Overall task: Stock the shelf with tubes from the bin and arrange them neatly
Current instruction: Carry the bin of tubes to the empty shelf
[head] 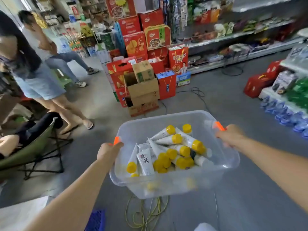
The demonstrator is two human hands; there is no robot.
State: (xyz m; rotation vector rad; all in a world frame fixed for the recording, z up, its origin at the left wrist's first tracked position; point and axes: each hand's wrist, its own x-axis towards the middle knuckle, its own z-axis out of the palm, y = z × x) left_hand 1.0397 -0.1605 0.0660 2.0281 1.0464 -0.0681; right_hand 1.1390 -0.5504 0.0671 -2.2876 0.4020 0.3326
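The clear bin of jumbled tubes hangs between both hands — left hand and right hand each grip an orange handle — shelf ahead-right, nearer the right.

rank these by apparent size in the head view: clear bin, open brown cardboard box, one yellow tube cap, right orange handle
1. clear bin
2. open brown cardboard box (farther away)
3. yellow tube cap and right orange handle look alike, unranked

Tube: "黄芪". Cardboard box: "3". Red carton: "桂圆莲子".
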